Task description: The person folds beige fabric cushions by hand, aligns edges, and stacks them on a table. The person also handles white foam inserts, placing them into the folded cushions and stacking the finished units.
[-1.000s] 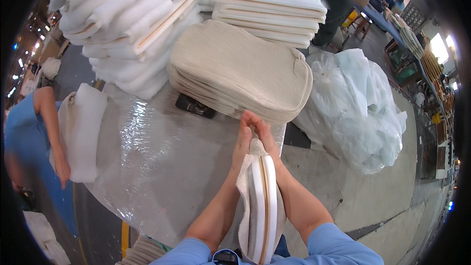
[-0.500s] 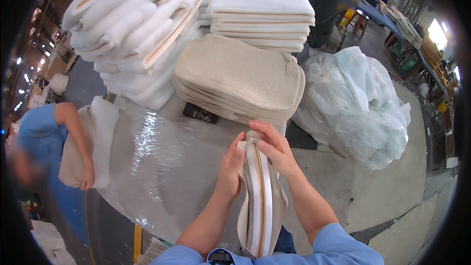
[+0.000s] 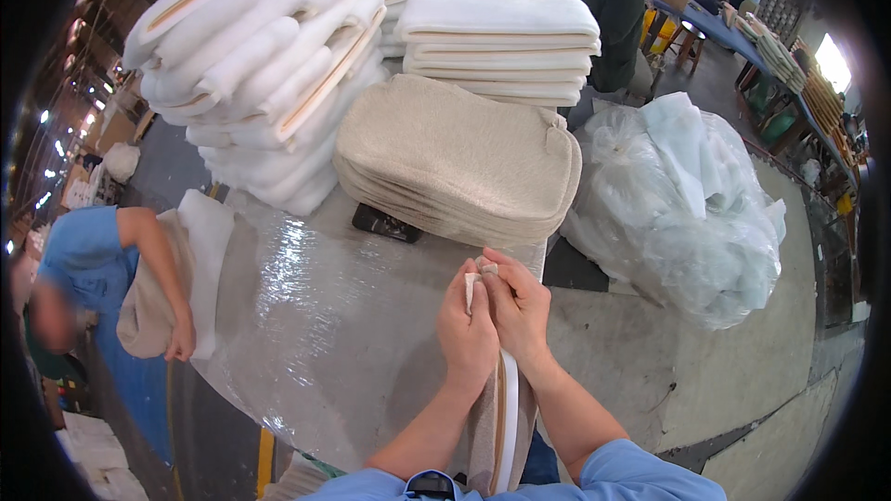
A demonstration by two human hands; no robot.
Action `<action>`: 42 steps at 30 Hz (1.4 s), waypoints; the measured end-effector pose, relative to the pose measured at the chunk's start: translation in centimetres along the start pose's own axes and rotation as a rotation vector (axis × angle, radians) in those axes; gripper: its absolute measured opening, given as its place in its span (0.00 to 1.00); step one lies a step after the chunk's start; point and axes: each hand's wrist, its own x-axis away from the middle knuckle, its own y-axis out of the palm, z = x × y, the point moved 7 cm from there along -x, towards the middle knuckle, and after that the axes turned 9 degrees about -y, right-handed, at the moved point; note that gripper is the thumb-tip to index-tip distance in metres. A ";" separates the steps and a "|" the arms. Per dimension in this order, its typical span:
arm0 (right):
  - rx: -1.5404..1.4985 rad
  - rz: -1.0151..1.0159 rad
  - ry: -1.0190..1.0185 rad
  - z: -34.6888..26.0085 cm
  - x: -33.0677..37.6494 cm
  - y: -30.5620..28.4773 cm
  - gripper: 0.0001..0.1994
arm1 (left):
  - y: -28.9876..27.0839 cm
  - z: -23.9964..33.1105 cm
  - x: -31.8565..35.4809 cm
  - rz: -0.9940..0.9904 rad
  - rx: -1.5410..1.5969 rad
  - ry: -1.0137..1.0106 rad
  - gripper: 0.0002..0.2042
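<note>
Beige cover (image 3: 481,436), white-and-tan filling (image 3: 508,417) showing along its open side; left hand (image 3: 467,334) and right hand (image 3: 522,315) pinch its far end. Beige stack (image 3: 455,148) just beyond, white pads (image 3: 501,32) behind.

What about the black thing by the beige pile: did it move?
No, neither way: the black thing stays at the same edge of the beige pile.

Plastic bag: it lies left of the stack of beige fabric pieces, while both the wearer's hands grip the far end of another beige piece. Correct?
Not quite: the head view shows the plastic bag right of the stack of beige fabric pieces. The left hand and right hand do grip the far end of another beige piece.
</note>
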 end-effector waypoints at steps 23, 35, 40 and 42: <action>-0.223 0.149 -0.144 1.1 2.4 -1.1 0.04 | -0.6 1.6 2.7 0.052 -0.144 0.364 0.15; -0.203 0.137 -0.143 1.1 2.3 -1.0 0.03 | -0.2 2.4 2.2 0.079 -0.230 0.351 0.18; -0.189 0.132 -0.126 1.5 2.4 -0.9 0.02 | -0.1 1.3 2.2 -0.037 -0.207 0.367 0.19; -0.166 0.121 -0.132 1.4 2.2 -0.9 0.02 | 0.2 1.9 1.9 -0.043 -0.209 0.356 0.19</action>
